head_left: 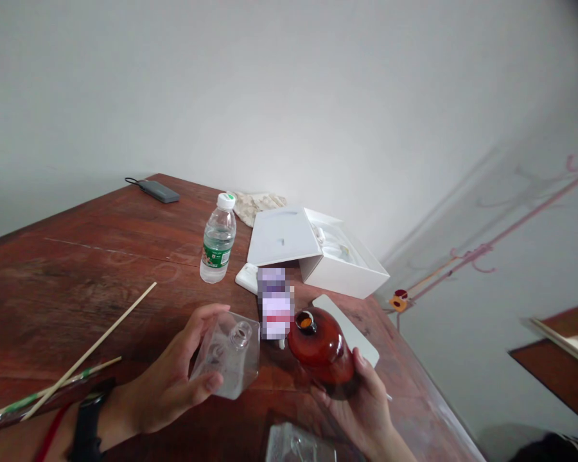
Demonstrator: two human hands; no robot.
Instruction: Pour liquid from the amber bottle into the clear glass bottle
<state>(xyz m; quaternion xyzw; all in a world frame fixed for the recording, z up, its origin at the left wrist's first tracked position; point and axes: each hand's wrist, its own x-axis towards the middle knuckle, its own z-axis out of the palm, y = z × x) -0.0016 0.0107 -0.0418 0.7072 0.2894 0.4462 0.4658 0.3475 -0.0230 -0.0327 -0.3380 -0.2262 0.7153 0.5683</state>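
My left hand (183,366) is closed around a clear, square-shouldered bottle (238,369), thumb on the near side and fingers behind. Its open neck has no cap and tilts toward the upper right. A round amber bottle (320,346), also uncapped, leans to the left in my right hand (366,391), which grips it low on its body. The two bottles are apart. Between and behind them lies a phone (275,305) with a blurred, lit screen. Another clear container (298,446) shows at the bottom edge, partly cut off.
A water bottle (218,244) with a green label stands behind my left hand. An open white box (344,263), a cloth (257,204) and a white device (247,277) are nearby. Wooden sticks (101,340) lie at left, a dark grey device (158,190) farther back, and a pale flat slab (351,327) at right.
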